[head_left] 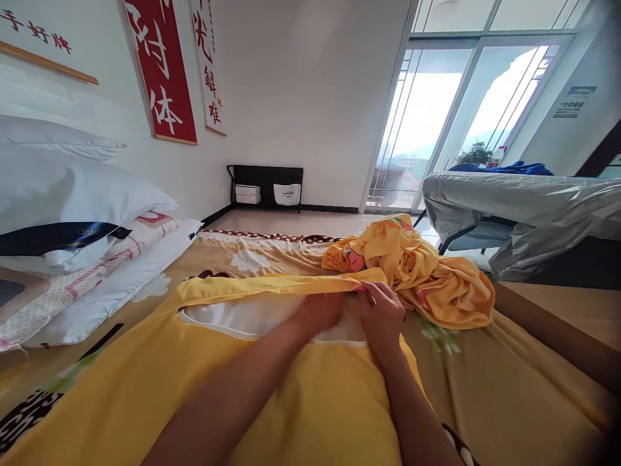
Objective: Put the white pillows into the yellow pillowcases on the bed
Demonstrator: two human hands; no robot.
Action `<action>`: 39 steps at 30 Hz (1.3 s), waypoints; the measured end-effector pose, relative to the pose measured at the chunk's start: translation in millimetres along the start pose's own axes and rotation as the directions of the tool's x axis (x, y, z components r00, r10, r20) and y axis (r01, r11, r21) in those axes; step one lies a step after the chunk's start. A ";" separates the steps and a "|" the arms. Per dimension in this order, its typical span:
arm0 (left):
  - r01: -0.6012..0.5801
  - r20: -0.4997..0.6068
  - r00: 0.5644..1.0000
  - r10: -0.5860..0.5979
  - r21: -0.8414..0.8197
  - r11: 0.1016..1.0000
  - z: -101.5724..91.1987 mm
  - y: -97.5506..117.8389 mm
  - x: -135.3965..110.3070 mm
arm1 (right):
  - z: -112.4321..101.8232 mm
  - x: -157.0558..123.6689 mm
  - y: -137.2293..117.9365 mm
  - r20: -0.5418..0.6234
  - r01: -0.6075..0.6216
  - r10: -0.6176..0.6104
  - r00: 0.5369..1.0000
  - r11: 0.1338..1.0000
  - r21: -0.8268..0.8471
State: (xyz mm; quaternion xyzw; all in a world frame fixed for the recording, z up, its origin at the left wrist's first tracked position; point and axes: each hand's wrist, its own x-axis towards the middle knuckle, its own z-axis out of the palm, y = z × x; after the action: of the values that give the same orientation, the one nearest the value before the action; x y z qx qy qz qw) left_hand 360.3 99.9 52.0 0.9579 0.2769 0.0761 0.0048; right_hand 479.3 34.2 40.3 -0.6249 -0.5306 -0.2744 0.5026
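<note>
Gripping the far edge of a yellow cover (pixel 349 395), the right hand (pixel 383 314) has its thumb and fingers closed on the cloth near the right end of a long opening. The left hand (pixel 325 312) is at the middle of that opening, blurred and partly hidden under the raised edge, so I cannot tell whether its fingers are apart or together. White fabric (pixel 218 316) shows through the gap, on both sides of the left wrist. The yellow cover lies spread in front of the person, on a brown patterned sheet (pixel 509 375), and both forearms reach across it.

Just beyond the right hand sits a crumpled heap of orange-yellow cloth (pixel 412 259) with some red patches. Over on the left, white pillows (pixel 72 188) are stacked with a patterned pillow (pixel 107 265) among them, and a dark band (pixel 58 238) crosses one of the white ones.

Against the far wall stands a black rack (pixel 264 176) with a white box (pixel 247 194) and a white bag (pixel 287 194). To the right, a plastic-covered bench (pixel 524 194) carries blue cloth (pixel 509 168), near a glass door (pixel 427 103). A red scroll (pixel 167 77) hangs on the left wall.
</note>
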 end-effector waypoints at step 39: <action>-0.058 -0.221 0.970 0.098 0.181 0.982 -86.0 -65.3 -154.9 | -25.8 8.8 -13.6 -0.202 0.120 -0.087 0.975 0.980 0.158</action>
State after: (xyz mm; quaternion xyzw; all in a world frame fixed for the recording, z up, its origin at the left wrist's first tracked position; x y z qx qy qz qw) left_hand 183.6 70.0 111.5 0.9496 0.2431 0.1619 -0.1133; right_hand 474.0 13.1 61.5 -0.5214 -0.5324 -0.3140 0.5883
